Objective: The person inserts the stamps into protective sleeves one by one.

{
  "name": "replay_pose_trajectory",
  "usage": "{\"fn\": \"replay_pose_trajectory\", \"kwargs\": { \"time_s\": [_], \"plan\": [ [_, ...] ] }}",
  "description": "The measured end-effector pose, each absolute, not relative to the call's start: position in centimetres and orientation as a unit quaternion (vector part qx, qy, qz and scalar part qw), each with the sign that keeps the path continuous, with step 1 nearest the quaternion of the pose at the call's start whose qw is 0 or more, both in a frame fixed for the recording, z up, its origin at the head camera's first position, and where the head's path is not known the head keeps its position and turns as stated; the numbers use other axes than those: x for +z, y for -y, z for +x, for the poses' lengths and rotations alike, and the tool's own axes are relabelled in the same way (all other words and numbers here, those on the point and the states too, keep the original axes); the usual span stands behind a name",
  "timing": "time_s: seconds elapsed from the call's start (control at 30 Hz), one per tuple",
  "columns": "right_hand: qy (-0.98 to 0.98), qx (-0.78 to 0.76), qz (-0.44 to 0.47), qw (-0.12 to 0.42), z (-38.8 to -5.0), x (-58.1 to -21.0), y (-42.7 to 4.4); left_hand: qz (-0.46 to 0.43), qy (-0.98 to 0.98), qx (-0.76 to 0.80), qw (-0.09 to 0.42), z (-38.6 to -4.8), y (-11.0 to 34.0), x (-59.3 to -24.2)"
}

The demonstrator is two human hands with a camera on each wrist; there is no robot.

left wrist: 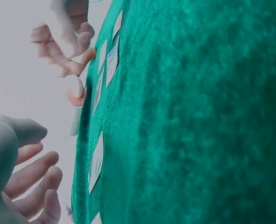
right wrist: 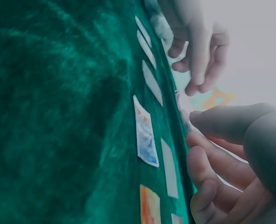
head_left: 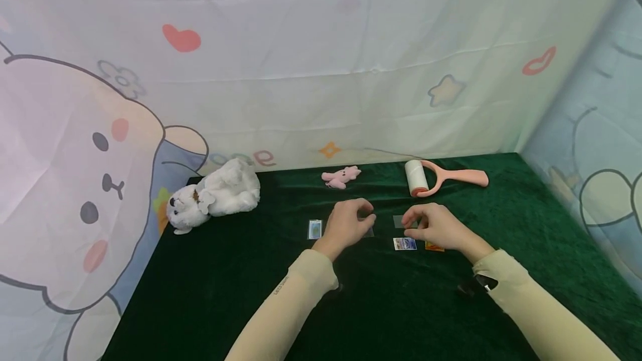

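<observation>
My left hand [head_left: 349, 224] hovers over the green cloth, fingers loosely bent. A gap separates its thumb from its fingers [left wrist: 37, 179] in the left wrist view, with nothing held. Partly behind it lies a clear sleeve [head_left: 370, 232]; left of it is a sleeved card [head_left: 315, 229]. My right hand [head_left: 439, 225] hangs above another clear sleeve [head_left: 398, 221], its thumb and fingers [right wrist: 222, 161] curved near each other around nothing visible. Below that hand are a blue-purple card [right wrist: 146, 133] and an orange card [right wrist: 150, 205], which the hand partly hides in the head view.
At the back lie a small pink plush [head_left: 341, 176] and a lint roller [head_left: 446, 176] with a pink handle. A white plush dog [head_left: 215, 194] lies at the left edge. The green cloth [head_left: 215, 288] covers the table, and a printed curtain [head_left: 301, 43] hangs behind it.
</observation>
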State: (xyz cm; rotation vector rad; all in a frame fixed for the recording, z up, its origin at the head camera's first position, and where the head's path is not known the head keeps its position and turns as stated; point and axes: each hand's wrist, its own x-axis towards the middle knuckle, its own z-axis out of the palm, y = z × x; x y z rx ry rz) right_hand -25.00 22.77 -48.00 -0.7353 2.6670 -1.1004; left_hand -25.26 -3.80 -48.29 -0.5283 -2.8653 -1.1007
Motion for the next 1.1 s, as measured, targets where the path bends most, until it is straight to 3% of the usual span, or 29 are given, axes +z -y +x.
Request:
{"fn": "replay_pose_trajectory", "kwargs": {
  "time_s": [0.33,0.7,1.1],
  "plan": [
    [-0.898,-0.344,-0.251,0.113,-24.5,-48.5,-23.6,-0.192,0.9,-0.392,0.009,-25.4,3.2,-48.6],
    [-0.906,-0.321,-0.259,0.094,-24.5,-49.1,-23.6,-0.211,0.879,-0.426,0.029,-25.8,2.4,-49.1],
    [-0.908,-0.318,-0.25,0.108,-24.6,-49.3,-23.5,-0.22,0.869,-0.444,0.017,-26.2,1.0,-49.4]
  ]
}}
